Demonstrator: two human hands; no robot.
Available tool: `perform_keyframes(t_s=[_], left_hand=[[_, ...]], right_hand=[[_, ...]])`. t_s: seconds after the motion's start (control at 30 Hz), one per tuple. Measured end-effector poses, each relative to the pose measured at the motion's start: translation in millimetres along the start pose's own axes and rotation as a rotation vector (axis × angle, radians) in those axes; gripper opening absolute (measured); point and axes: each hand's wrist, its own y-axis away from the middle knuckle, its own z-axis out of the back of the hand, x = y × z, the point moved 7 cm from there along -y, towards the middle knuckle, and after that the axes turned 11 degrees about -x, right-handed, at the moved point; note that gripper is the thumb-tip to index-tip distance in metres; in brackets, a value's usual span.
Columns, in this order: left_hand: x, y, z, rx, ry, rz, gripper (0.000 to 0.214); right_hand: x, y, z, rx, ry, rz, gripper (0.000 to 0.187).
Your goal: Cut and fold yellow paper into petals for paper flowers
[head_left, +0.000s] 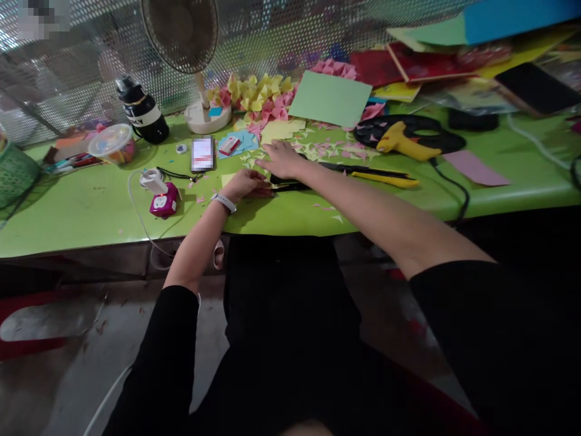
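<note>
Lying on the green tabletop (pixel 86 221), a black object (pixel 285 181) is showing beneath the right hand (pixel 283 160), whose grip is looking spread; the left hand (pixel 246 185) is resting beside it, its grip's state being unclear.

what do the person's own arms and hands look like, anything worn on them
Both arms have plain black sleeves ending near the elbows. The left hand is gloveless, with a pale wristband at its wrist. The right hand is gloveless too, with no band visible. Any rings are too small to tell.
</note>
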Motion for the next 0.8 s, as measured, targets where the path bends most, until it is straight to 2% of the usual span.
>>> perform_keyframes(t_s=[0.17, 0.33, 0.8], left_hand=[[-4.3, 4.7, -0.7, -0.013, -0.014, 0.004, 0.023], [-5.8, 6.7, -1.6, -0.009, -0.020, 0.010, 0.021], [-3.9, 2.0, -1.0, 0.020, -0.006, 0.027, 0.022]], right_hand=[[-5.4, -8.3, -8.5, 0.014, -0.015, 0.012, 0.089], [-9.8, -13.7, -15.3, 0.031, -0.021, 0.040, 0.079], [-3.2, -10.5, -12.2, 0.043, 0.026, 0.047, 0.077]])
